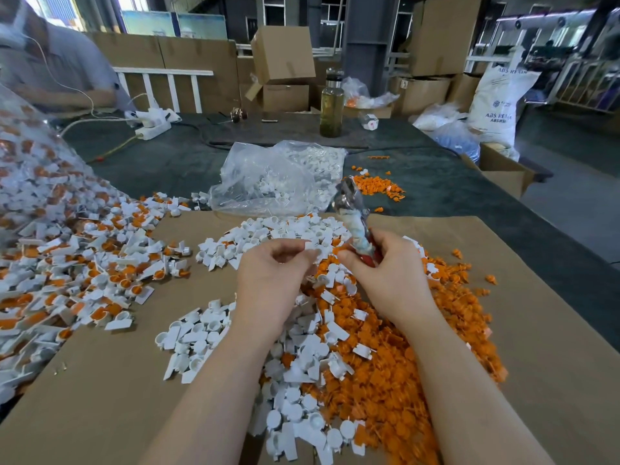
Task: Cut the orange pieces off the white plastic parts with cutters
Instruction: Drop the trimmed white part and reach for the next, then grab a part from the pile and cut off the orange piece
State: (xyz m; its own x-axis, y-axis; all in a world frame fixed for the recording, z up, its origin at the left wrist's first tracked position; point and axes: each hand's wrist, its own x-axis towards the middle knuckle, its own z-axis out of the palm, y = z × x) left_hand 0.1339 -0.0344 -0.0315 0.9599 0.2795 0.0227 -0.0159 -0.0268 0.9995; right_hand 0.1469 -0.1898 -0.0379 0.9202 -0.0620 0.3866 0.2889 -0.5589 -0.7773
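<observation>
The left hand [271, 263] pinches a small white plastic part [310, 246] between thumb and fingertips, up above the piles. The right hand [385, 263] is curled around the cutters [355, 216]. The red handles sit in the palm and the shiny metal tip points up and away. The white part and the cutters are close together but I cannot tell if they touch.

Under the hands lies a big heap of orange pieces [402, 347], with loose white parts [302, 380] mixed in on its left side. More cut white parts [191, 340] lie in a small pile to the left, and another white pile [255, 236] sits just past the hands. All of this rests on brown cardboard [100, 397] spread over the dark counter [436, 189].

Far left is a large pile of uncut parts [84, 263], white with orange still on them. A clear plastic bag [278, 176] with white parts lies behind. A small orange pile [379, 187] sits to its right. A bottle [332, 105] stands farther back, near cardboard boxes [285, 55]. Another person [50, 62] sits at the far left.
</observation>
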